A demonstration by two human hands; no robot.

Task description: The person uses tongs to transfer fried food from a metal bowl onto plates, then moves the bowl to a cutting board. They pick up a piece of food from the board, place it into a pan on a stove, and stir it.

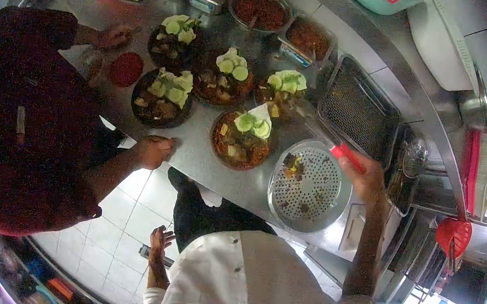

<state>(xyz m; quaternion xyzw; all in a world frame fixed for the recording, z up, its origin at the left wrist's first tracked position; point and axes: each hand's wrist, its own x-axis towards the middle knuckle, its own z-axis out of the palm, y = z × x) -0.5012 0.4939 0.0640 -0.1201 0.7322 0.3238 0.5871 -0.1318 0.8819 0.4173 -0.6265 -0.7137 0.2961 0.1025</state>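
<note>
My right hand (368,178) is wrapped round the red handle (349,157) of a utensil, whose metal end reaches left over a plate (284,94) of food with cucumber slices. Just below that hand lies a round perforated metal tray (313,189) with a few dark pieces in it. My left hand (160,242) hangs low beside my body, off the table, its fingers apart and holding nothing. Nearest to the table's front edge is a bowl (237,151) of food topped with cucumber and a pale leaf.
A co-worker in a dark red shirt (27,135) stands at the left, both hands by the steel table (201,174). Several more topped plates, a red bowl (126,69), food tubs (259,12) and a mesh rack (360,107) stand there. A shelf (422,85) overhangs the right.
</note>
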